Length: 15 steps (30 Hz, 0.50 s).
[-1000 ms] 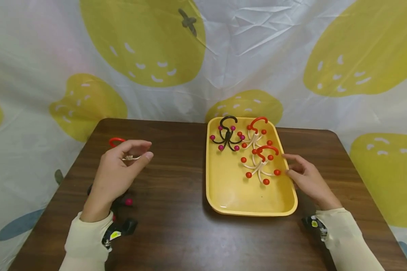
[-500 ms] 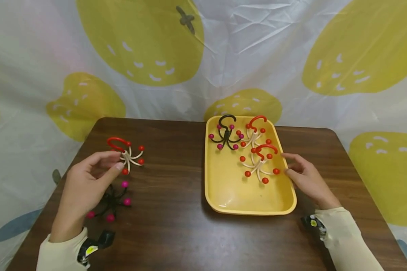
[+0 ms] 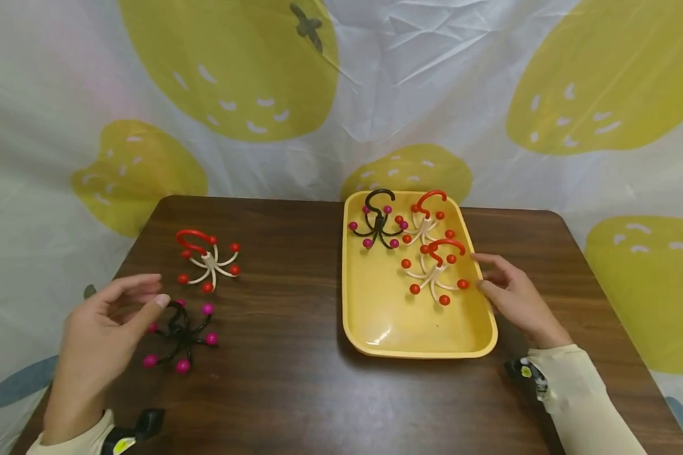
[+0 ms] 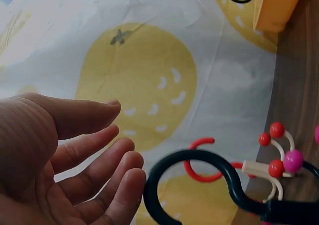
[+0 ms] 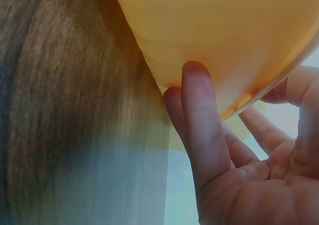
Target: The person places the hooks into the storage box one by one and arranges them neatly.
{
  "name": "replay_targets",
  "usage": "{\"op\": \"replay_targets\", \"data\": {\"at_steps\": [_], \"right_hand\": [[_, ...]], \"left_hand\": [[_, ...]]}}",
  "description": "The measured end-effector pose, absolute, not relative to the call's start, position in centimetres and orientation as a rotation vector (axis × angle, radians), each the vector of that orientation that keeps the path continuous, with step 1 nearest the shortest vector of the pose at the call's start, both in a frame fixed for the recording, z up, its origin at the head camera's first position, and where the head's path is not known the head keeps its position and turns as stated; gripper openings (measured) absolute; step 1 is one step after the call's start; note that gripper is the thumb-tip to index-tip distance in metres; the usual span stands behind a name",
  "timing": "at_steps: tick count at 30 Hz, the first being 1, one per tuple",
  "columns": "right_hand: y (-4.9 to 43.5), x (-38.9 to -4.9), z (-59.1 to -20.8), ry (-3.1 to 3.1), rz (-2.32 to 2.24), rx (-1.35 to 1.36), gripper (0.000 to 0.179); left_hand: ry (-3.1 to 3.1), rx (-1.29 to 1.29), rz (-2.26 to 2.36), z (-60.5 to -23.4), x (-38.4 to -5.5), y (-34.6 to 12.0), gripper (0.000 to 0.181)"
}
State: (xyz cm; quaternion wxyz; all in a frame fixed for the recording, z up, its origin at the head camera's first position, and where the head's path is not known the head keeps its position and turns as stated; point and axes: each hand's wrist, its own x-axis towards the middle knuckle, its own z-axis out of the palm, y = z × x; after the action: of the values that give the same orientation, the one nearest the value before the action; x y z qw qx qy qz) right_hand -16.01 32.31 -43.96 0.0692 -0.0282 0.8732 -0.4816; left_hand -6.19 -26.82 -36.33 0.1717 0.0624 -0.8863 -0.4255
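My left hand (image 3: 105, 341) is in the air at the table's left, fingers loosely bent and nothing held. Its thumb is close to the crook of a black multi-arm hanging hook (image 3: 183, 338) with pink ball tips. In the left wrist view, the little finger lies beside that crook; contact cannot be told. Behind it stands a white multi-arm hook (image 3: 210, 260) with a red crook and red balls. At the yellow tray (image 3: 387, 328), my right hand (image 3: 518, 297) rests its fingertips on the right side. The right wrist view has straight fingers (image 5: 199, 100) against the tray's outer wall.
Inside the tray are one black hook (image 3: 379, 224) and two white-and-red hooks, a rear one (image 3: 425, 226) and a front one (image 3: 437, 273). The brown table (image 3: 279, 392) ends at a fruit-print curtain (image 3: 250, 170).
My left hand has moved left and toward me, from in front of the white-and-red hook to beside the black one, leaving both uncovered. My right hand has stayed at the tray's side.
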Motion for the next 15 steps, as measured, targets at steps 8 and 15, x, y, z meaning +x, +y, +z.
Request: {"op": "replay_targets", "data": {"at_steps": [8, 15], "right_hand": [[32.3, -15.9, -43.8, 2.622, -1.463, -0.066, 0.052], [32.3, -16.0, -43.9, 2.624, -1.444, -0.072, 0.054]], "left_hand": [[-2.572, 0.212, -1.085, -37.2, -6.0, -27.9, 0.034], [-2.649, 0.119, -0.968, -38.1, -6.1, -28.3, 0.028]]}}
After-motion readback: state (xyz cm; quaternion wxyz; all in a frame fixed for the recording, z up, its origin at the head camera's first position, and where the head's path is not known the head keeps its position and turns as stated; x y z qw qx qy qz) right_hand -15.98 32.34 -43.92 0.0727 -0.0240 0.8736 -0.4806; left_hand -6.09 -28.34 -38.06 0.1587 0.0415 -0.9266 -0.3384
